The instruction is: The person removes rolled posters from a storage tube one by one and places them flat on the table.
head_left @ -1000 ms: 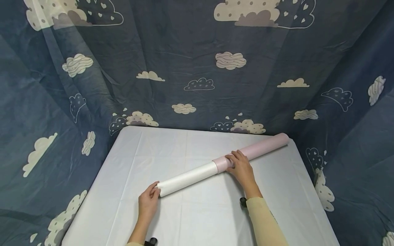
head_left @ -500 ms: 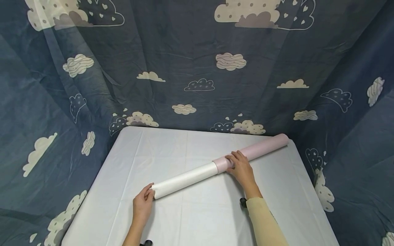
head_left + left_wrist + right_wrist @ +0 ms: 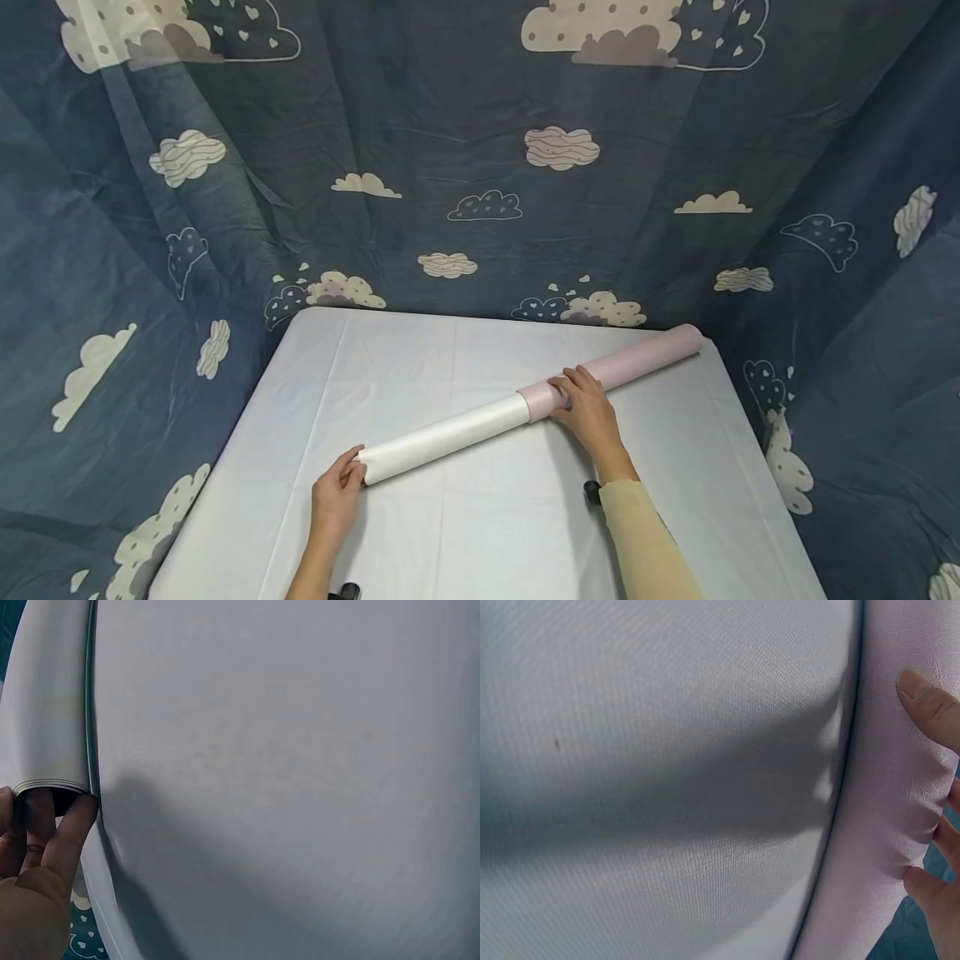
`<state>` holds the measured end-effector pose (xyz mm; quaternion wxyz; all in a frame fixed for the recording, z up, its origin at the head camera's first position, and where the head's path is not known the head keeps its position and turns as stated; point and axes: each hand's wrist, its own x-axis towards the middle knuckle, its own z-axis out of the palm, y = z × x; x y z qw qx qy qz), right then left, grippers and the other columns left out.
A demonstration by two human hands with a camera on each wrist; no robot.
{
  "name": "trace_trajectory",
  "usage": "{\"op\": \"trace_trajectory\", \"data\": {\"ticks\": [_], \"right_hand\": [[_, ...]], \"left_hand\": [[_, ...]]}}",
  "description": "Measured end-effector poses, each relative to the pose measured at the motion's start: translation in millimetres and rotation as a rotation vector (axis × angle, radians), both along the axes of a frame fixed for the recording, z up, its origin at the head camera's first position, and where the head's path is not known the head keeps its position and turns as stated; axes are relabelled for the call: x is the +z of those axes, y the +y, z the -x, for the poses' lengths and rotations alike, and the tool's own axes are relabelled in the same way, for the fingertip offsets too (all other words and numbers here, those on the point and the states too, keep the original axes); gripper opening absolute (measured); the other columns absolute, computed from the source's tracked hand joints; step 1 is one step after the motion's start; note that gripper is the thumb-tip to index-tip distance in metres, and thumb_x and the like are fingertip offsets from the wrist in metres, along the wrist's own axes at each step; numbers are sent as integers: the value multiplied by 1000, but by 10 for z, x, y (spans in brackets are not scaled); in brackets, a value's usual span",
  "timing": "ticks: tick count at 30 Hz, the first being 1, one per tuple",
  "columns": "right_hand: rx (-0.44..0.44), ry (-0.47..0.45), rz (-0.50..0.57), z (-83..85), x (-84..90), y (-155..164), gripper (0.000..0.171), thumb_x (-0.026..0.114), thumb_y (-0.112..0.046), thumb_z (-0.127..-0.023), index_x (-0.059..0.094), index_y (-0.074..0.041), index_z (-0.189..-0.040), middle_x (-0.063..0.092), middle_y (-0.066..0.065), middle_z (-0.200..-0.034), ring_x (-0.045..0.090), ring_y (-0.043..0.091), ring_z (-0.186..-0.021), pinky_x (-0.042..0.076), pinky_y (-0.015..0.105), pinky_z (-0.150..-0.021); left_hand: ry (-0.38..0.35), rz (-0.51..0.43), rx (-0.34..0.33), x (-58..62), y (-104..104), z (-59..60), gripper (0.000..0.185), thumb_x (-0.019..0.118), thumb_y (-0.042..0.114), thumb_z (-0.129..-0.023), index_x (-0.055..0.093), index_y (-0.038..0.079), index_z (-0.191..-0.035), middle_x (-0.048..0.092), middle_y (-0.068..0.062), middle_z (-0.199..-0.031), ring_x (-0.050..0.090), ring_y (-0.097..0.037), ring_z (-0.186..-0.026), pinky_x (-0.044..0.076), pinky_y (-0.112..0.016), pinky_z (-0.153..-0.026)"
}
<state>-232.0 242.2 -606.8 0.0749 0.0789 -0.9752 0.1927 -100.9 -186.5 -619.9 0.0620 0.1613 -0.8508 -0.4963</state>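
Note:
A white roll (image 3: 442,437) lies slantwise across the table, its right part running inside a pink roll (image 3: 645,358). My left hand (image 3: 333,496) pinches the white roll's left end. In the left wrist view, that end is hollow with layered edges, and some fingers (image 3: 71,832) reach into the opening. My right hand (image 3: 588,412) grips the pink roll near its left rim. Seen from the right wrist, the pink surface is finely wrinkled and dents under the fingers, with the thumb (image 3: 930,709) lying on it.
A white cover (image 3: 510,533) spreads over the table. Dark blue cloth (image 3: 435,125) printed with clouds hangs at the back and both sides. The pink roll's far end reaches the table's back right corner.
My left hand has moved left and drawn more of the white roll out of the pink one. The right hand and the pink roll have stayed in place.

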Motion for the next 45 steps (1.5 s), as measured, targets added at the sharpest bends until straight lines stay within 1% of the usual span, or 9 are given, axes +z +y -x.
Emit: {"op": "trace_trajectory", "data": {"ticks": [4,10,17,24,28,31,35,41,45], "right_hand": [[-1,8,0,-4,12,0,63,94,-15,-78,68,-19,-135,56,16,-155,39,42,-155,30,63,-128],[-11,6,-1,-16,21,-9,64,95,-14,-76,69,-19,-134,57,15,-154,41,42,-155,31,63,-127],[-17,-5,3,-38,17,-24,63,95,-13,-78,68,-19,-135,57,15,-155,41,41,-154,31,64,-127],[-18,-13,3,-63,-9,-18,63,94,-14,-78,68,-20,-135,57,14,-155,40,41,-155,31,63,-127],[-10,-13,6,-75,-19,-28,62,94,-14,-79,68,-20,-135,56,14,-155,41,41,-154,32,64,-127],[-7,-13,2,-79,-24,-38,63,94,-14,-79,68,-20,-135,56,14,-155,41,42,-154,33,64,-126],[-22,-18,-6,-74,-12,-36,64,94,-15,-79,68,-20,-136,56,14,-156,40,41,-155,32,63,-127],[-45,-28,3,-52,17,-25,65,94,-15,-79,68,-22,-137,55,12,-157,40,39,-155,32,63,-127],[-43,-26,5,-36,23,-28,64,94,-15,-79,68,-22,-137,55,11,-157,40,39,-155,33,64,-126]], "left_hand": [[-3,7,-15,15,-21,3,36,67,9,-103,70,7,-139,80,-14,-112,68,3,-89,54,-12,-74],[-21,8,-13,34,-86,-16,37,66,10,-103,70,8,-140,80,-13,-112,63,9,-85,52,-11,-75],[-39,10,-20,75,-208,-60,38,65,8,-104,68,7,-141,79,-16,-115,62,10,-86,52,-10,-75],[-52,2,-39,72,-282,-74,39,64,9,-104,67,6,-143,78,-17,-116,62,11,-87,53,-10,-76],[-76,-13,-41,90,-325,-107,39,64,9,-104,66,6,-143,78,-17,-116,62,11,-87,54,-10,-76],[-92,-2,-35,103,-380,-123,39,64,9,-104,66,6,-143,77,-17,-117,62,11,-87,53,-10,-75],[-96,30,-29,123,-455,-110,39,62,11,-106,65,7,-145,77,-17,-119,60,10,-85,52,-11,-73],[-94,42,-41,177,-525,-70,41,61,11,-106,63,6,-147,76,-19,-121,60,11,-85,52,-11,-73],[-104,54,-39,204,-580,-65,42,60,12,-107,61,7,-148,75,-19,-122,59,12,-86,52,-11,-73]]}}
